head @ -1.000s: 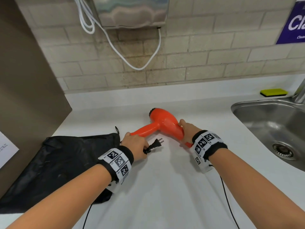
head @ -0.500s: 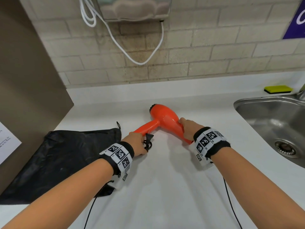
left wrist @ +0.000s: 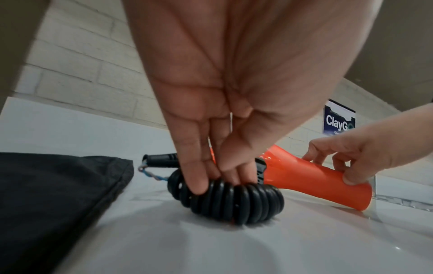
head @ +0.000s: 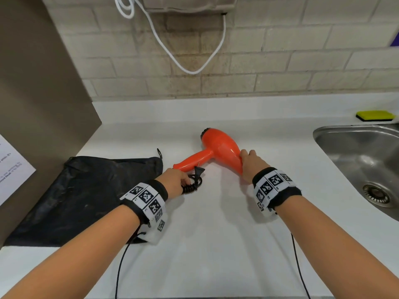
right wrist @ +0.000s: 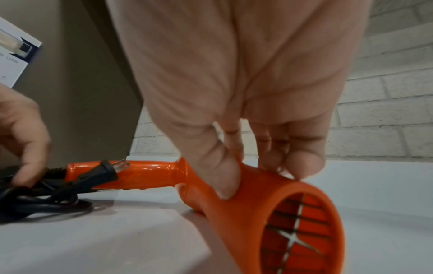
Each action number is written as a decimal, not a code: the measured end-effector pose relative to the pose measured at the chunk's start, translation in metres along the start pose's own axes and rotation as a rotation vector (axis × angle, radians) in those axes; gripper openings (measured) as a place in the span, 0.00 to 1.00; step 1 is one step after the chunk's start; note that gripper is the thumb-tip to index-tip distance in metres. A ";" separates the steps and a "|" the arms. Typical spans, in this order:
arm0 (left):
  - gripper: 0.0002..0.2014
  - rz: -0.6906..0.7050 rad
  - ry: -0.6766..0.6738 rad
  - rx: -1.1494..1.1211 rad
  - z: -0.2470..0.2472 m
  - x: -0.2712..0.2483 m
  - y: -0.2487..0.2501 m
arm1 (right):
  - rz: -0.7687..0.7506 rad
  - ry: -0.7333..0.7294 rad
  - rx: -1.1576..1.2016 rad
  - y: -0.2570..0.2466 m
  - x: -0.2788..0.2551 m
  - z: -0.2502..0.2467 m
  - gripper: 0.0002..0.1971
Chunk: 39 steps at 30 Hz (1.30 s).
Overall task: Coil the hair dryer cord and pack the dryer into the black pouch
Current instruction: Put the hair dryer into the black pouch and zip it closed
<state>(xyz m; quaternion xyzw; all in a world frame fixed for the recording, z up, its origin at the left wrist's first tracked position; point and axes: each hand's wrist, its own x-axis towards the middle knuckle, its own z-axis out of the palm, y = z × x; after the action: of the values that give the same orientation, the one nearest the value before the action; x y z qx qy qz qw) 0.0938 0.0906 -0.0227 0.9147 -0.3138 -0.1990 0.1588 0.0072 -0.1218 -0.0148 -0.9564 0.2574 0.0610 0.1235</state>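
Cord (left wrist: 234,202) bunched into coils, our left hand (head: 176,180) pinching it; right hand (head: 251,161) gripped the dryer (head: 218,151) nozzle. Pouch (head: 86,190) lay flat on the worktop (head: 216,244); packing remained.

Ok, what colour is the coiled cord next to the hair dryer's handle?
Black. The coiled cord shows best in the left wrist view, under the left hand's fingers.

This looks like a shared pantry or washroom corner in a public or office building. A white bench (head: 216,244) runs along a wall of pale brick tiles (head: 280,61), with a steel sink (head: 345,134) set into it and a yellow sponge (head: 375,115) by the rim. A metal wall unit (head: 190,5) with a white cable (head: 172,55) hangs above, and a blue printed sign (left wrist: 338,122) is fixed to the tiles.
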 end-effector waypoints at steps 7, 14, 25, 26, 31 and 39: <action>0.19 0.118 -0.038 -0.213 -0.012 -0.010 -0.017 | 0.084 -0.032 0.013 -0.011 0.000 -0.003 0.25; 0.16 0.094 -0.024 -0.129 -0.057 -0.024 -0.045 | 0.182 0.012 -0.146 -0.058 0.001 -0.012 0.24; 0.30 -0.195 -0.036 0.242 -0.107 0.008 -0.168 | -0.373 -0.177 0.011 -0.196 0.003 0.010 0.23; 0.32 -0.192 -0.053 0.252 -0.105 0.009 -0.173 | -0.387 -0.221 0.012 -0.204 0.005 0.014 0.23; 0.28 -0.197 -0.073 0.330 -0.098 0.013 -0.186 | -0.398 -0.307 -0.073 -0.230 0.018 0.033 0.27; 0.11 0.273 0.324 0.162 -0.123 -0.019 -0.159 | -0.344 -0.095 0.113 -0.239 0.025 0.035 0.40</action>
<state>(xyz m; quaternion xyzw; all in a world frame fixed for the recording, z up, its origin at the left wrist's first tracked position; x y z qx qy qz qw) 0.2182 0.2433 0.0232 0.8936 -0.4199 -0.0004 0.1584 0.1482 0.0755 -0.0040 -0.9740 0.0869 0.0693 0.1974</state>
